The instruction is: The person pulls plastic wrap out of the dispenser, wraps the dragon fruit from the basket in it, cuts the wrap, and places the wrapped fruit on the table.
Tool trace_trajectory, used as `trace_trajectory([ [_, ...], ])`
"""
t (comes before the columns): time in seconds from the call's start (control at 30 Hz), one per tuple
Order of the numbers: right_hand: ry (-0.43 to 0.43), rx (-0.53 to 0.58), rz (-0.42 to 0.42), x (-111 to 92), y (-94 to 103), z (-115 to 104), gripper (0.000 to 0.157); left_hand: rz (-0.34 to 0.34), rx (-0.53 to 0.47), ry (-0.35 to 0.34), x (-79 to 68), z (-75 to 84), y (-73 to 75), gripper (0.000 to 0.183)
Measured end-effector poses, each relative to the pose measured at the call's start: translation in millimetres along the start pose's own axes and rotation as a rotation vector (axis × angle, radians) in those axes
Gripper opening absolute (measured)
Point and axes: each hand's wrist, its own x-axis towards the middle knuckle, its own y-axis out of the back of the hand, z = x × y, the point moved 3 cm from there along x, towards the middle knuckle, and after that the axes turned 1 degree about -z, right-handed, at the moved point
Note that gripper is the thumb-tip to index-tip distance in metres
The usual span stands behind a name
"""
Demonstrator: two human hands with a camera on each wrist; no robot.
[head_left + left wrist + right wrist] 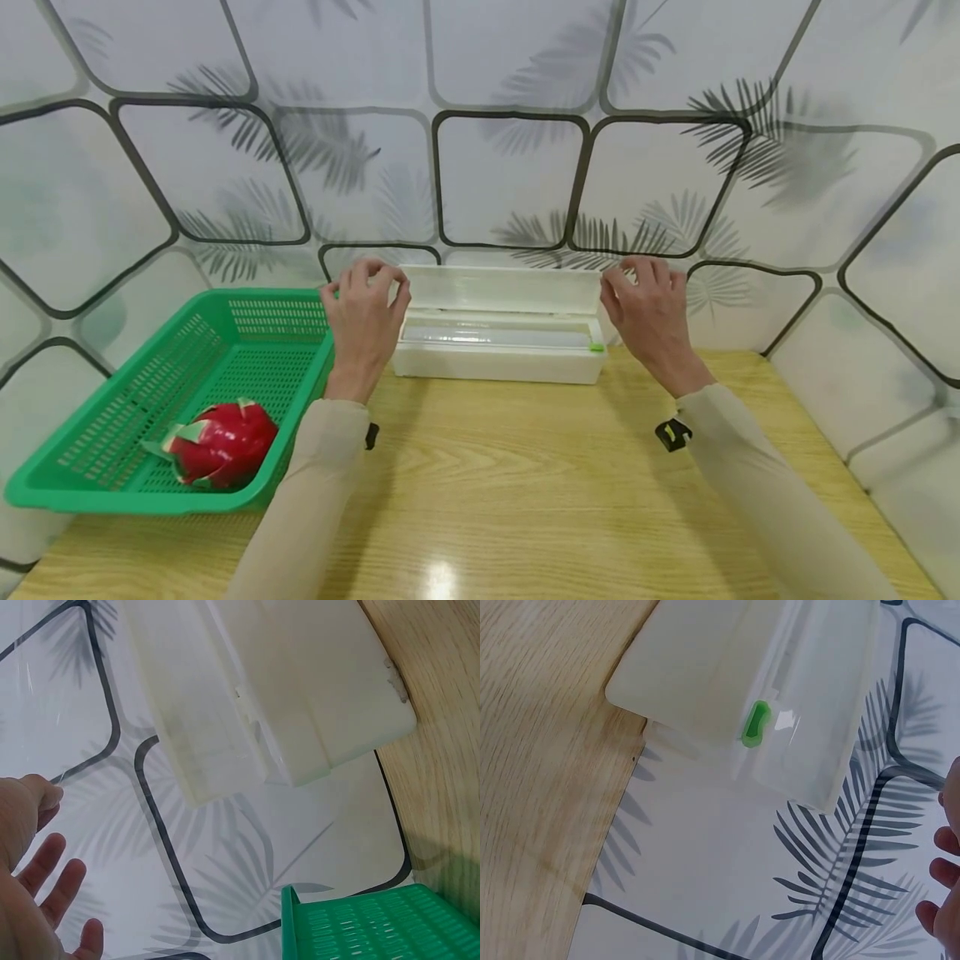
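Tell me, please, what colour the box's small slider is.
The slider is green, clearest in the right wrist view.

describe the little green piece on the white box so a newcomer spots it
On the wooden table, near the patterned wall, a long white box stands with its lid up. Look near the right end of its opening for the green piece. It is far smaller than the green basket.
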Motion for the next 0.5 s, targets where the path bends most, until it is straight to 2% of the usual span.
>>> trace_trajectory([
  [0.27,-0.007,-0.012,-0.01,0.2,3.0,-0.7,0.015,0.001,-0.007,0.0,-0.6,1.3,1.8,0.014],
  [0.5,-0.018,0.002,-0.001,0.7,3.8,-0.1,0.012,0.016,-0.014,-0.003,-0.6,1.3,2.8,0.013],
])
